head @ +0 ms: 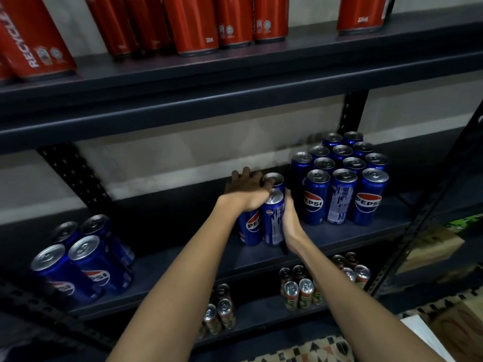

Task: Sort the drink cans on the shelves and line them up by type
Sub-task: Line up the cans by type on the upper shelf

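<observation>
Lowest in the frame, the two forearms are reaching up from the bottom edge toward the middle shelf. At centre frame, the right hand is wrapping its grip round the side of the nearest blue can, fingers curled behind it, while the left hand is lying over the tops of two or three more blue cans bunched against it; whether those fingers are curling down round a can or only pressing flat is hidden from here.

The likely slip is a topple: the tall, narrow cans are being herded together rather than held singly, so a sideways shove could be tipping one off the front lip, down onto the small green-and-red cans standing on the lower shelf. Pushed too hard to the right, the bunch could also be knocking the tidy block of blue cans just beside it out of line.

At lower left, four loose blue cans are waiting unsorted. Farthest, along the top of the frame, red cans are standing on the upper shelf, whose edge is hanging over the hands.
</observation>
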